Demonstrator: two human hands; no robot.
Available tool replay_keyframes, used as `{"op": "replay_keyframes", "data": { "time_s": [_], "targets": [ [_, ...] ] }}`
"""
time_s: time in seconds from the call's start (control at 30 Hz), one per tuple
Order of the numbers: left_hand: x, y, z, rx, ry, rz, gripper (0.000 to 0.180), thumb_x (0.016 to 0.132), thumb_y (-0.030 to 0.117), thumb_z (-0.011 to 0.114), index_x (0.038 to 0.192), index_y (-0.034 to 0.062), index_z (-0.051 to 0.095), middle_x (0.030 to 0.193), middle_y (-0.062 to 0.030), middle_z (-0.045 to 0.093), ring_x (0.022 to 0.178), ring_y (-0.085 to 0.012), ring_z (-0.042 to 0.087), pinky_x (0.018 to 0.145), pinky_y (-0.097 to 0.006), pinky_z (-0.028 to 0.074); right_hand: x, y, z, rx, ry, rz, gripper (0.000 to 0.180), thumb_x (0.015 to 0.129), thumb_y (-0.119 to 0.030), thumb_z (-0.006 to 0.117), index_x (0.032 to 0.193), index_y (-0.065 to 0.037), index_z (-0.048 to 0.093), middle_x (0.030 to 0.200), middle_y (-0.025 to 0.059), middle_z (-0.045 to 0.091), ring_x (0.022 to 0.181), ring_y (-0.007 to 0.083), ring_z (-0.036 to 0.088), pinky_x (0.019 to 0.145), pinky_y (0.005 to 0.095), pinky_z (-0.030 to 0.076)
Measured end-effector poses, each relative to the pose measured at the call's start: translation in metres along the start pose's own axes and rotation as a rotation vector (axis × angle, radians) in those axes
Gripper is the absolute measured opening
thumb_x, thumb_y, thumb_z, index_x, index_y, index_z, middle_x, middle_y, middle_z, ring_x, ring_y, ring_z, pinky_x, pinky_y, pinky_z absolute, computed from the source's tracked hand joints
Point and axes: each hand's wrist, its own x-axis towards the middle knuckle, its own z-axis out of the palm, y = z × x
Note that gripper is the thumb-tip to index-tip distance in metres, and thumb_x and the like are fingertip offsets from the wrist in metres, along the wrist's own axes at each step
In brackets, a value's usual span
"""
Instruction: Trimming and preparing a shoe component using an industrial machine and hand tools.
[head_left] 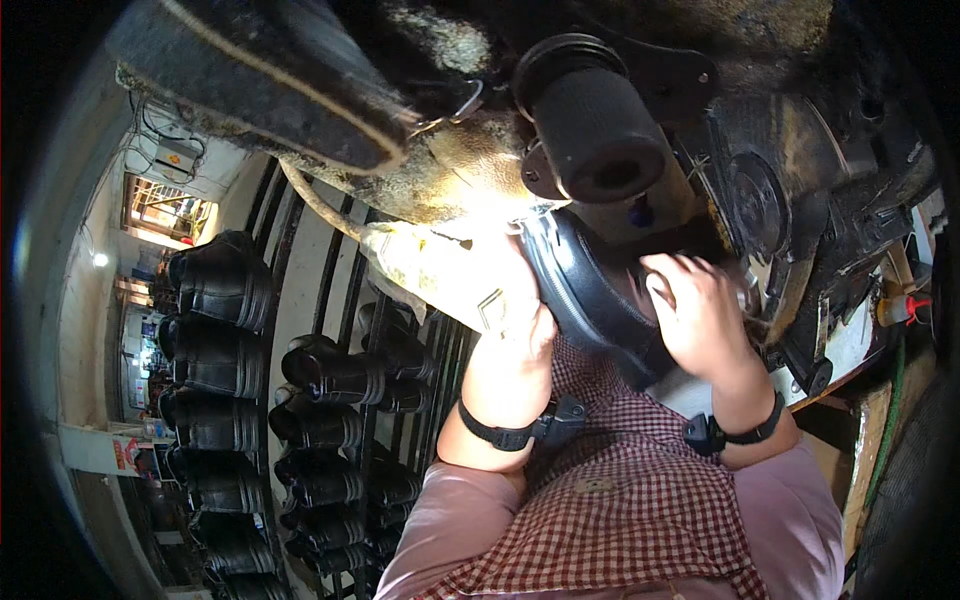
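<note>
A glossy black leather shoe [590,290] is tilted under the machine head, its stitched edge facing the bright lamp light. My left hand [520,295] grips its left side; glare washes out this hand, and its fingertips are hidden. On the shoe's right side, my right hand [695,310] is closed with bent fingers against the dark upper, the fingertips slightly blurred. Just above the shoe hangs the machine's dark cylinder [605,135]. A pale, worn cloth-like piece [430,265] lies beside my left wrist, partly lost in the glare.
Black shoes [215,355] stand in rows on a metal rack [330,290] at the left. Dark, greasy machine parts [770,200] crowd the upper right. A red-tipped bottle [900,308] sits at the far right, near a green cord [885,430].
</note>
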Motion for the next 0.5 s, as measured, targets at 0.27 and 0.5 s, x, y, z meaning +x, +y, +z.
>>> {"op": "replay_keyframes", "data": {
  "time_s": [0.27, 0.5],
  "targets": [
    [-0.033, 0.029, 0.033, 0.685, -0.016, 0.23, 0.028, 0.096, 0.011, 0.044, 0.116, -0.0069, 0.05, 0.117, -0.0174, 0.056, 0.108, -0.025, 0.055, 0.093, -0.035, 0.044, -0.015, -0.032, -0.03, -0.069, -0.084, -0.074, 0.04, 0.083, -0.01, 0.058, 0.123, -0.009, 0.056, 0.092, 0.0131, 0.06, 0.085, 0.0313, 0.058, 0.075, 0.043, 0.044],
    [-0.018, 0.003, -0.008, -0.04, -0.146, 0.196, 0.032, 0.092, 0.012, 0.05, 0.121, -0.0024, 0.046, 0.112, -0.0133, 0.056, 0.102, -0.0196, 0.056, 0.088, -0.032, 0.047, -0.006, -0.033, -0.034, 0.26, -0.145, 0.038, 0.036, 0.09, -0.009, 0.053, 0.126, -0.007, 0.053, 0.099, 0.0163, 0.062, 0.09, 0.0329, 0.061, 0.079, 0.0386, 0.048]
  ]
}}
